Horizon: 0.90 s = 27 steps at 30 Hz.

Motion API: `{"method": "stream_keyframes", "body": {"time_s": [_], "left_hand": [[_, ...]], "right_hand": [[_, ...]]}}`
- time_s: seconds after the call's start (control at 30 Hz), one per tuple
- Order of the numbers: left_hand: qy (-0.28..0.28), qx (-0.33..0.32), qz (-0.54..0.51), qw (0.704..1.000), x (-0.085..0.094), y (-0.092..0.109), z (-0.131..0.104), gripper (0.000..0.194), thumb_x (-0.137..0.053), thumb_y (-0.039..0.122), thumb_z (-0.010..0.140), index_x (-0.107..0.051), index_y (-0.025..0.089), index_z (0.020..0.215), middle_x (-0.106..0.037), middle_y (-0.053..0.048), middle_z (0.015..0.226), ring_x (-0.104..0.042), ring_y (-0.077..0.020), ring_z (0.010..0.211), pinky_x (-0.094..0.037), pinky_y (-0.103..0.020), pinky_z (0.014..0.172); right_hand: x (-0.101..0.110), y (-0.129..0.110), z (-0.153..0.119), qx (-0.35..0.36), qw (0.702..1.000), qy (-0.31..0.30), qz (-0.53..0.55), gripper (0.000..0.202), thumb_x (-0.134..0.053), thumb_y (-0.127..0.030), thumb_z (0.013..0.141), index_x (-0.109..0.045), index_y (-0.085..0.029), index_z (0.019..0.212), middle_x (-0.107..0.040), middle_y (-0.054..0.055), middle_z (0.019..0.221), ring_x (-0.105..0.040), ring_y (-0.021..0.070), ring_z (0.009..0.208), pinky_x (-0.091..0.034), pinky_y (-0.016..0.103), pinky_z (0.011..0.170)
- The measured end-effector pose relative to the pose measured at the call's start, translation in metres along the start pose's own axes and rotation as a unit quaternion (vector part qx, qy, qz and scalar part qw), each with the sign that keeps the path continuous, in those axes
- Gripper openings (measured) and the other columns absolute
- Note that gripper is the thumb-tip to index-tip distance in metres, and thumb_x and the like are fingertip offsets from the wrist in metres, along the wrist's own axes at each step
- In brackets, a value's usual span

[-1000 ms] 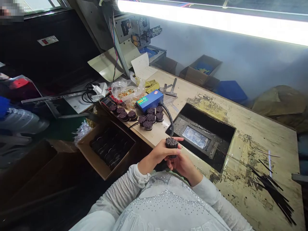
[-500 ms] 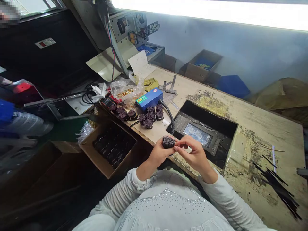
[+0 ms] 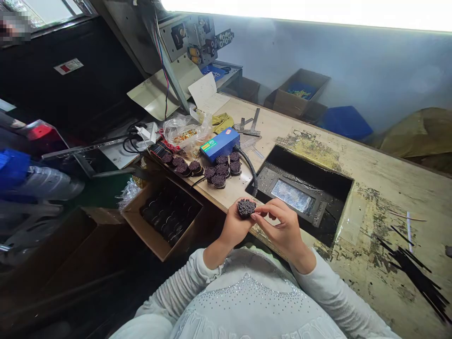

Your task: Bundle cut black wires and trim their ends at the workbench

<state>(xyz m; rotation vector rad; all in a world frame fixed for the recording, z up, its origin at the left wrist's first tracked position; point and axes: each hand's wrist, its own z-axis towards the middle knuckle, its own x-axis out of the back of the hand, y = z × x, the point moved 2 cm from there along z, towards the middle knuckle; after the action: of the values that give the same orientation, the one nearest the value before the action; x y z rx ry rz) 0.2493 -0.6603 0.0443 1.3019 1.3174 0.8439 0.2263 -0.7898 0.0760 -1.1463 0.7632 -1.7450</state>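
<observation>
A round bundle of thin black tubes (image 3: 246,208) stands in my left hand (image 3: 235,226), its dotted end facing up. My left fingers are wrapped round its side. At the bundle's right edge, my right hand (image 3: 280,225) pinches with thumb and fingertips; any smaller thing between them is hidden. Both hands are over the table's front edge, just before a recess in the tabletop. Several similar tube bundles (image 3: 219,172) stand on the table beyond my left hand, beside a blue box-shaped device (image 3: 221,143) with a black ribbed hose (image 3: 251,169).
A dark-framed panel (image 3: 293,195) lies in the recess. Loose black strips (image 3: 418,275) are spread at the right. A cardboard box (image 3: 162,249) holding dark bundles is below the table at left. Behind are a plastic bag (image 3: 185,129) and metal squares (image 3: 252,125).
The view has shifted slightly. My hands keep their hold, and the bundle's top is tilted a little more towards me. My right fingertips remain at its edge.
</observation>
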Motion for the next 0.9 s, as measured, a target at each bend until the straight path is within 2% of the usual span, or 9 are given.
{"method": "stream_keyframes", "body": {"time_s": [0.13, 0.27, 0.4, 0.5, 0.6, 0.77, 0.9], "left_hand": [[0.022, 0.009, 0.007, 1.000, 0.001, -0.003, 0.001, 0.033, -0.080, 0.026, 0.057, -0.059, 0.017, 0.081, -0.061, 0.000, 0.077, -0.058, -0.0156, 0.073, -0.049, -0.031, 0.077], [0.027, 0.047, -0.018, 0.998, -0.001, -0.002, 0.001, 0.034, -0.081, 0.024, 0.054, -0.060, 0.016, 0.079, -0.061, 0.001, 0.077, -0.057, -0.0143, 0.074, -0.047, -0.028, 0.076], [0.014, 0.079, -0.061, 0.995, 0.000, 0.002, -0.001, 0.033, -0.081, 0.025, 0.053, -0.062, 0.016, 0.078, -0.060, 0.003, 0.074, -0.055, -0.0127, 0.071, -0.046, -0.026, 0.071], [-0.004, 0.076, -0.072, 0.994, 0.001, 0.003, -0.003, 0.028, -0.079, 0.028, 0.057, -0.063, 0.015, 0.078, -0.061, 0.002, 0.074, -0.054, -0.0122, 0.070, -0.045, -0.025, 0.069], [-0.001, 0.066, -0.056, 0.996, 0.002, 0.004, -0.004, 0.025, -0.078, 0.027, 0.059, -0.064, 0.015, 0.075, -0.061, 0.002, 0.073, -0.054, -0.0116, 0.069, -0.044, -0.024, 0.069], [-0.006, 0.042, -0.016, 0.999, 0.000, 0.011, -0.007, 0.024, -0.077, 0.029, 0.062, -0.064, 0.015, 0.076, -0.062, 0.001, 0.074, -0.055, -0.0135, 0.071, -0.045, -0.027, 0.073], [-0.021, 0.010, 0.026, 0.999, 0.001, 0.013, -0.007, 0.021, -0.075, 0.028, 0.065, -0.063, 0.015, 0.075, -0.060, 0.001, 0.073, -0.054, -0.0133, 0.071, -0.045, -0.026, 0.073]], "right_hand": [[-0.003, -0.001, 0.001, -0.036, 0.998, -0.007, 0.043, 0.009, -0.066, -0.029, 0.081, -0.070, -0.022, 0.077, -0.059, 0.002, 0.064, -0.049, 0.0143, 0.059, -0.039, 0.028, 0.053], [-0.005, 0.005, 0.001, -0.110, 0.987, -0.011, 0.113, 0.017, -0.067, -0.034, 0.080, -0.066, -0.020, 0.071, -0.057, 0.000, 0.064, -0.045, 0.0117, 0.056, -0.037, 0.025, 0.052], [-0.009, 0.017, -0.004, -0.212, 0.952, -0.019, 0.219, 0.022, -0.069, -0.038, 0.079, -0.063, -0.019, 0.072, -0.056, -0.001, 0.068, -0.046, 0.0113, 0.059, -0.037, 0.025, 0.055], [-0.011, 0.024, -0.006, -0.241, 0.929, -0.030, 0.279, 0.023, -0.069, -0.039, 0.079, -0.061, -0.019, 0.073, -0.056, -0.001, 0.069, -0.048, 0.0116, 0.062, -0.039, 0.025, 0.059], [-0.009, 0.026, -0.006, -0.234, 0.930, -0.043, 0.280, 0.022, -0.069, -0.038, 0.080, -0.060, -0.019, 0.074, -0.056, -0.002, 0.069, -0.048, 0.0117, 0.063, -0.039, 0.024, 0.060], [-0.001, 0.022, 0.002, -0.158, 0.971, -0.057, 0.168, 0.018, -0.068, -0.035, 0.080, -0.063, -0.019, 0.075, -0.057, -0.001, 0.072, -0.048, 0.0119, 0.065, -0.040, 0.025, 0.062], [0.005, 0.018, 0.008, -0.106, 0.984, -0.070, 0.122, 0.016, -0.066, -0.033, 0.082, -0.064, -0.019, 0.075, -0.057, 0.000, 0.071, -0.049, 0.0122, 0.064, -0.040, 0.026, 0.060]]}}
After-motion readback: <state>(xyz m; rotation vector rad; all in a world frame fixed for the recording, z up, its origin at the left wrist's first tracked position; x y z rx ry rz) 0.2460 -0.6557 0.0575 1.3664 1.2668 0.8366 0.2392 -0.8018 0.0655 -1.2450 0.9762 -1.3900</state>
